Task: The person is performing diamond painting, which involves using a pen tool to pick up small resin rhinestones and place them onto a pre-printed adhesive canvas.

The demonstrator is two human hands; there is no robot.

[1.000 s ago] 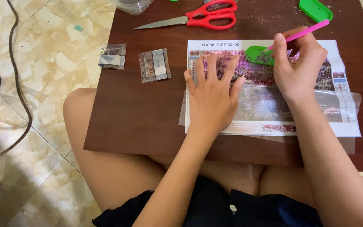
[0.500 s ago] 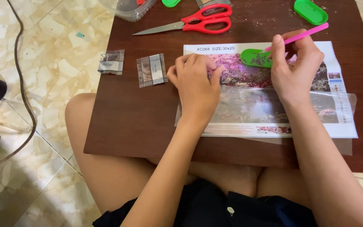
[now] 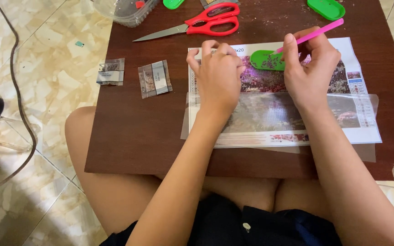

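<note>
A pink pen slants tip-down into a green oval tray of beads, which lies on a half-covered bead picture, flat on the bench.

My left hand rests with curled fingers on the upper left of a bead-art canvas lying on a dark wooden table. My right hand grips a pink pen, its tip in a green bead tray on the canvas. Red scissors lie beyond, and two small bead packets sit left.

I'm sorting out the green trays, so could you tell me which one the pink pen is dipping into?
The green tray lying on the canvas, beside the right hand holding the pink pen. The other green tray sits on bare table at the far edge.
</note>
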